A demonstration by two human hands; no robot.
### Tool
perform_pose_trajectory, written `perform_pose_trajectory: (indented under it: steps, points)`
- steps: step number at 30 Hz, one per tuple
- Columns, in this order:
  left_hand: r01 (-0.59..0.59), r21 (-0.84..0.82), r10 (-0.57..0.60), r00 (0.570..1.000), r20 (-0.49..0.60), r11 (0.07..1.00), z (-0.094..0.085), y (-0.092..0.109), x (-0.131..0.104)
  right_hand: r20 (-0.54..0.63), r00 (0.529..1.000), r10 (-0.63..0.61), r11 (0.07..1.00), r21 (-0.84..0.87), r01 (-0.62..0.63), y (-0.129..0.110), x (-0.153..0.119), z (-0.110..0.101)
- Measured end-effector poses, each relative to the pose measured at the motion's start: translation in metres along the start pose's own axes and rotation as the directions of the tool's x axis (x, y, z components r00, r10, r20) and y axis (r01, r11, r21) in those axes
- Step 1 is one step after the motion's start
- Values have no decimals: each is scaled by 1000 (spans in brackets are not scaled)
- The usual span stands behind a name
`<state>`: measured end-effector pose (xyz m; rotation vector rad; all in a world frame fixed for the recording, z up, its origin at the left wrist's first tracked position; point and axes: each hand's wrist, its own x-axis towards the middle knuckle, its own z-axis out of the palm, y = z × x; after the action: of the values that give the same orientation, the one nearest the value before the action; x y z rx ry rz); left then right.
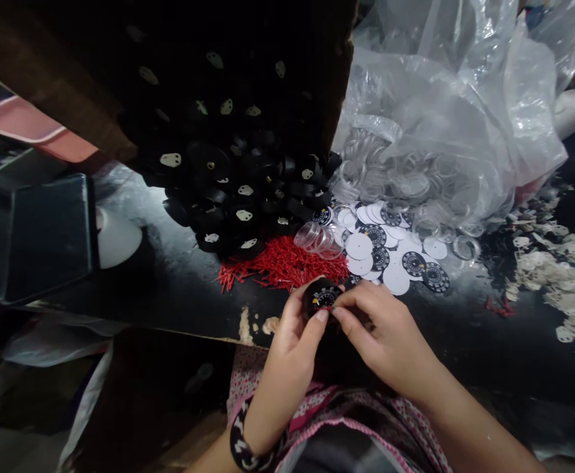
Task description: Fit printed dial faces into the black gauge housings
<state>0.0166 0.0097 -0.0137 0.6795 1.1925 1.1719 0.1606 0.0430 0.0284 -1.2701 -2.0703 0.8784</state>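
Note:
Just past the table's front edge, my left hand [294, 328] is wrapped round a small black gauge [322, 295] with a dial face turned up. White marks and a yellow patch show on its dial. My right hand [378, 325] pinches at the gauge's lower right edge, thumb against forefinger. A thin red needle [330, 307] shows at those fingertips, partly hidden. Right beyond my hands lies a heap of red needles [287, 264]. Beside it, round dial cards [359, 246] are spread, some white side up, some with the black printed face up.
A cardboard box [344, 85] lies open, black round cases [208, 203] spilling from it. Clear plastic rings [405, 177] come out of a plastic bag [445, 98]. Off-white small plates [558, 269] are heaped at right. A dark bin [50, 230] and pink tray [21, 118] stand left.

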Motion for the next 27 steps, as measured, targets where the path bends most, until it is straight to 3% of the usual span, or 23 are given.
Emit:
perform_pose_trajectory:
  steps: [3,13,18,21,23,27]
  points:
    - [-66,100,65,998,12,993,2,2,-2,-3,999,42,999,0,-42,-1,-1,-1]
    - [-145,182,133,988,77,973,-1,8,-8,36,996,76,995,63,-78,-5,-4,-7]
    - [-230,372,214,973,84,899,-5,10,-13,50,992,118,992,39,-120,-11,-10,-4]
    - [-224,460,228,972,47,859,-6,11,-14,12,991,132,991,6,-132,-14,-12,-1]
    - [-179,430,191,981,15,885,-6,11,-13,3,989,147,989,-4,-147,-14,-11,0]
    - [40,177,-51,997,62,983,-9,9,-7,11,995,97,995,-11,-97,-7,-6,-4]
